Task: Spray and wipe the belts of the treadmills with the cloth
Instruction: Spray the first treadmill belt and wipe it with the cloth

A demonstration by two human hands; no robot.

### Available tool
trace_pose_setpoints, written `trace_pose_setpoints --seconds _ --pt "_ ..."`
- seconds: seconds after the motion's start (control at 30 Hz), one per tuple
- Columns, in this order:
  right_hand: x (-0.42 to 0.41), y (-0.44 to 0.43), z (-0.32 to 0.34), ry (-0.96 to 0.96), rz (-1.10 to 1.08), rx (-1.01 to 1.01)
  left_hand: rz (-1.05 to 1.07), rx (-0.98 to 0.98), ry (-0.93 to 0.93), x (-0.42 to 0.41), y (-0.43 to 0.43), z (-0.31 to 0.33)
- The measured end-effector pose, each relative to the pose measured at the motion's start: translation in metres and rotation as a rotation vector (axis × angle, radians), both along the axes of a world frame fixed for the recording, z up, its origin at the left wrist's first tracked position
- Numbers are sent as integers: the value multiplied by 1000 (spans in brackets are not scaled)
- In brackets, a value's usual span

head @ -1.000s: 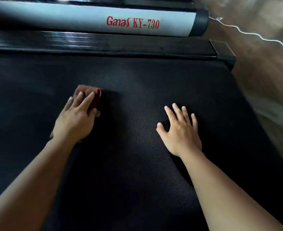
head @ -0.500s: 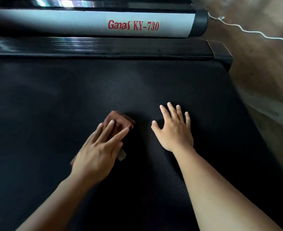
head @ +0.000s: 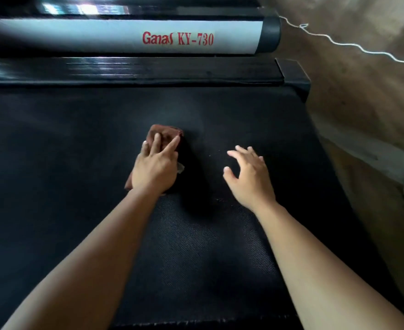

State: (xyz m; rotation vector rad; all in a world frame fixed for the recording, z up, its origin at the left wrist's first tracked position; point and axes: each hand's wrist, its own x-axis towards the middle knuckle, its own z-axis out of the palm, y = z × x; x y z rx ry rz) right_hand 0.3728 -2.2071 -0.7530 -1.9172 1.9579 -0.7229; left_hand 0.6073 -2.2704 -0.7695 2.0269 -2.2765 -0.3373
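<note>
The cloth, a brown folded wad, lies under my left hand near the middle of the belt. My fingers are straight and press down on it rather than curling round it, and a pale tag pokes out by my thumb. My right hand is just beside it, to the right, holding nothing, its fingers spread and a little bent. I cannot tell whether the fingertips touch the belt or hover over it.

With only a flat press holding it, I think the cloth could roll up or slide out from under my palm on this textured surface. If I lean hard, the belt itself may creep under my 2 hands. My right hand also sits in the way of any wipe toward that side.

Beyond the belt's far edge run a glossy black strip and a grey bar marked "Ganas KY-730", with a black end cap. To the right is brown floor, crossed by a white cord well apart from my hands. No spray bottle is in view.
</note>
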Motion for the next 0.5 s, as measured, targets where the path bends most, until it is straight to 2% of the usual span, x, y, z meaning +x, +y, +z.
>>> trace_pose_setpoints --seconds 0.17,0.3,0.4,0.5 --pt "-82 8 4 139 -170 -29 -100 -2 33 -94 -9 2" --pt "-130 13 4 206 -278 47 -198 0 101 -173 17 25" --pt "-145 16 -4 222 -291 107 -318 12 116 -199 44 26" --pt "-145 19 -10 248 -307 83 -374 -18 137 -195 76 19"
